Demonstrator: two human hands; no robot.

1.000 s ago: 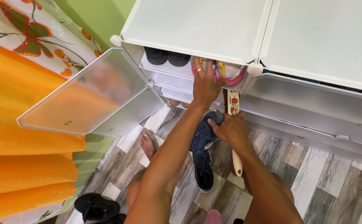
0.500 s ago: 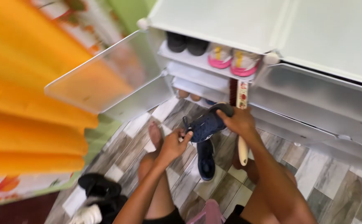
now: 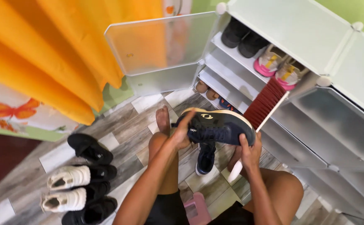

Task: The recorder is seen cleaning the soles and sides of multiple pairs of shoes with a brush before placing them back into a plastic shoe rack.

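You've lifted the navy sneaker higher since a moment ago, its side turned up over your lap. Your left hand is closed on its heel end, your right hand on its toe and the red-bristled brush. Its mate lies on the floor below

Single head view, looking steeply down, close above hands.
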